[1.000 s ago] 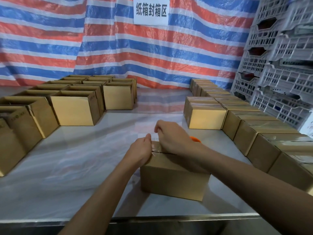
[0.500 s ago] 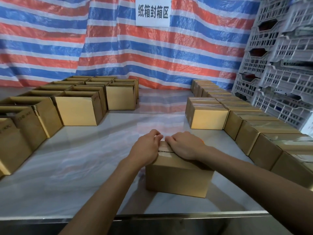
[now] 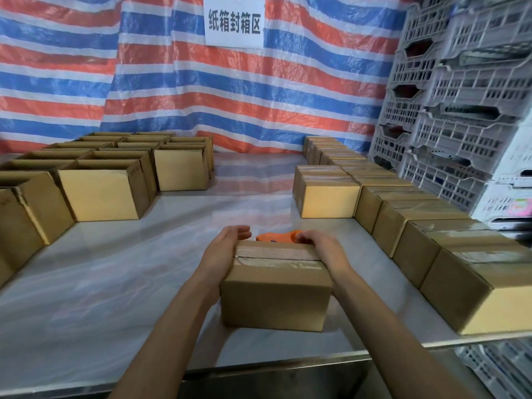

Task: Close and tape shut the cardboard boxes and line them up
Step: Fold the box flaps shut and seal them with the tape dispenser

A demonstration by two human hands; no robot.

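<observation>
A closed cardboard box [image 3: 275,298] stands on the table near its front edge, with clear tape along its top seam. My left hand [image 3: 223,249] presses flat against the box's left end, its fingers fairly straight and reaching past the far corner. My right hand [image 3: 324,247] holds the right end, fingers curled over the far top corner. An orange tape dispenser [image 3: 276,237] lies on the table just behind the box, partly hidden by it.
Several open boxes [image 3: 103,191] stand in rows at the left. A line of taped boxes [image 3: 414,223] runs along the right side, from the back to the front edge. White plastic crates [image 3: 460,110] are stacked at the far right. The table [image 3: 129,269] is pale and glossy.
Both hands have left the taped top seam and moved apart to the box's two ends. The orange tape dispenser now shows behind the box.
</observation>
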